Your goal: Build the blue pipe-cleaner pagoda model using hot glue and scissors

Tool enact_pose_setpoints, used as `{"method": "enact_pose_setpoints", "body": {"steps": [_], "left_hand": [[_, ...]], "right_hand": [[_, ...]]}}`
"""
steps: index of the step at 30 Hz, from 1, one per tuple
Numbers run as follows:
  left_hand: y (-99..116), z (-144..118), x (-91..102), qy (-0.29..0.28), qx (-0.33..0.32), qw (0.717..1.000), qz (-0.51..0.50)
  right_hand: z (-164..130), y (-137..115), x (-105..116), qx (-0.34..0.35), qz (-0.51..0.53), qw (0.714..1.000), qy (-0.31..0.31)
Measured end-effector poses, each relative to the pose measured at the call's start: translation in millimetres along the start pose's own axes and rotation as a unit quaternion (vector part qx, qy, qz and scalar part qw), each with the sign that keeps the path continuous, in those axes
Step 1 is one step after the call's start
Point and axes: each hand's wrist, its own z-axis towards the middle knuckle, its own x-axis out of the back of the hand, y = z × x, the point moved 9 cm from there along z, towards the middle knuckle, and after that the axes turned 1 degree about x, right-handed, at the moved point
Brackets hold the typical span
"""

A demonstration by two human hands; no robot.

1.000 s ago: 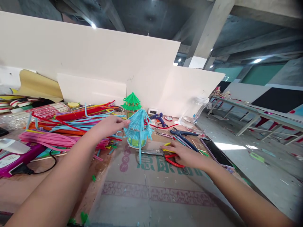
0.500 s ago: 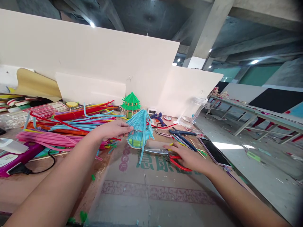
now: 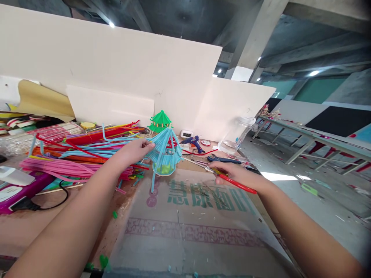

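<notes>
A small model pavilion (image 3: 165, 148), its tiered roof made of light blue pipe cleaners, stands at the back of the board, one long blue strand hanging down its front left. The thumb and fingers of my left hand (image 3: 137, 150) pinch the left edge of its roof. To the right, my right hand (image 3: 233, 173) is wrapped round red-handled scissors (image 3: 239, 185), whose blades point left toward the pavilion's base. Whether the blades touch it I cannot tell. Behind the blue roof a green pipe-cleaner pavilion (image 3: 160, 119) is partly hidden.
Piles of coloured pipe cleaners (image 3: 78, 164) lie at left, beside a purple power strip (image 3: 29, 191). A blue glue gun (image 3: 197, 143), a small white timer (image 3: 187, 133), pliers (image 3: 222, 159) and a clear plastic jug (image 3: 237, 135) stand or lie at the back. A printed board (image 3: 185, 231) covers the front.
The blue pavilion has turned and shifted slightly left, its long strand swinging from front right to front left. My right hand has moved the scissors back and right.
</notes>
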Motion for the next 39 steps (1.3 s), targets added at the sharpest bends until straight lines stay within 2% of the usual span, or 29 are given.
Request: {"method": "enact_pose_setpoints", "body": {"steps": [3, 7, 9, 12, 15, 21, 39], "left_hand": [[-7, -1, 8.8, 0.014, 0.018, 0.999, 0.047], [-18, -4, 18.8, 0.031, 0.064, 0.997, 0.039], [-24, -5, 14.5, 0.007, 0.089, 0.996, -0.017], [-22, -5, -3.9, -0.07, 0.083, 0.985, -0.133], [-15, -5, -17.4, -0.114, 0.065, 0.97, -0.205], [-10, -2, -26.7, -0.112, 0.069, 0.953, -0.272], [-5, -3, -29.7, -0.118, 0.066, 0.96, -0.244]], "right_hand": [[13, -15, 0, 0.015, -0.004, 0.999, -0.035], [27, -33, -1, 0.031, -0.003, 0.998, -0.06], [33, -43, -4, 0.047, 0.004, 0.997, -0.069], [39, -52, -8, 0.062, 0.017, 0.996, -0.055], [43, -54, -14, 0.072, 0.026, 0.996, -0.041], [45, -56, -19, 0.084, 0.037, 0.995, -0.032], [47, -50, -18, 0.081, 0.046, 0.996, -0.007]]}}
